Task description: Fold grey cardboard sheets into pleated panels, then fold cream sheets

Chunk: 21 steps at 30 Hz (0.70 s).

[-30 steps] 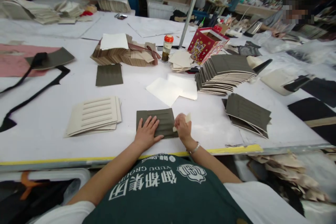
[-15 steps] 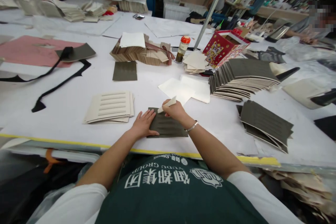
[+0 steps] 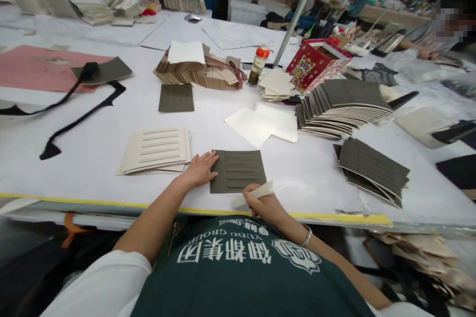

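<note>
A dark olive panel [image 3: 241,172] with raised parallel ridges lies flat on the white table in front of me. My left hand [image 3: 202,169] rests on its left edge, fingers spread. In my right hand [image 3: 264,204], closed, is a flat off-white scraper [image 3: 265,190]; this hand is just below the panel's lower right corner, near the table edge. To the left lies a stack of cream panels [image 3: 159,147] with similar ridges. More dark ridged panels [image 3: 374,168] are piled to the right.
White sheets [image 3: 256,126] lie beyond the panel. Farther back stand a tied bundle of pieces [image 3: 193,72], a red-lidded jar [image 3: 258,67], a red box [image 3: 312,67] and a metal pole [image 3: 297,15]. A fanned stack of dark panels [image 3: 345,104] lies right. Yellow tape [image 3: 111,204] marks the front edge.
My right hand has moved with the scraper from the panel's upper part down toward me, off its lower edge. My left hand has shifted slightly left, uncovering more of the panel.
</note>
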Each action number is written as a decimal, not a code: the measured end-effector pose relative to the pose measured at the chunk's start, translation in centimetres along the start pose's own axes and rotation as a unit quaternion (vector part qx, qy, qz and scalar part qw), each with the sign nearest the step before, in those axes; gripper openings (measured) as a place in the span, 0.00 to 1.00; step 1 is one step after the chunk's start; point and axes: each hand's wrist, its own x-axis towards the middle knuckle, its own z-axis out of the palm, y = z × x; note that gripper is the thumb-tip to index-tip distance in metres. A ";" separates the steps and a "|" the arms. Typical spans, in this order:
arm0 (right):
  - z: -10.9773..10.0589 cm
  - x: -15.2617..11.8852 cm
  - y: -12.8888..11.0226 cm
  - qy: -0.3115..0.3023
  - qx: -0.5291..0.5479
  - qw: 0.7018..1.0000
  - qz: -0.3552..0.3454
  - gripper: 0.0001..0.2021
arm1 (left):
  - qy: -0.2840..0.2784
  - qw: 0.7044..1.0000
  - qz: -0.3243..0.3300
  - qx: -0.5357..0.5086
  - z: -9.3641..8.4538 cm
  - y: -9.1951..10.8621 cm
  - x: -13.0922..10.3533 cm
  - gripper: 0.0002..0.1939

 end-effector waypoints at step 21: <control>-8.4 3.8 1.7 0.078 -0.059 0.989 -0.112 0.15 | 0.077 0.988 0.135 0.025 1.4 6.4 -0.4 0.28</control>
